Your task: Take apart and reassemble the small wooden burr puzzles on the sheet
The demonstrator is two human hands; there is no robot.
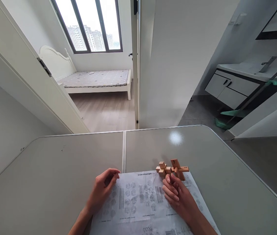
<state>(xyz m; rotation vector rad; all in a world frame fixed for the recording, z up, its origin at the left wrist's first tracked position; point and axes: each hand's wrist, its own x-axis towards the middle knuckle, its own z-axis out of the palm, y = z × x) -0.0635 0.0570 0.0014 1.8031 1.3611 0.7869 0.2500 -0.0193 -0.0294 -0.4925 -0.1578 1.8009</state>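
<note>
A small wooden puzzle of interlocked blocks (pixel 172 168) stands on the far edge of a printed instruction sheet (pixel 140 199) spread on a grey folding table (pixel 55 169). My right hand (pixel 177 195) rests on the sheet just behind the puzzle, fingers curled together, fingertips touching or nearly touching its base. My left hand (pixel 103 189) lies on the sheet's left edge with fingers loosely bent, holding nothing.
The table has a seam (pixel 123 150) down its middle and rounded far corners. Beyond it a doorway opens onto a bedroom with a bed (pixel 96 80) and window. At the right is a bathroom cabinet (pixel 231 88) and a green mop (pixel 228 114).
</note>
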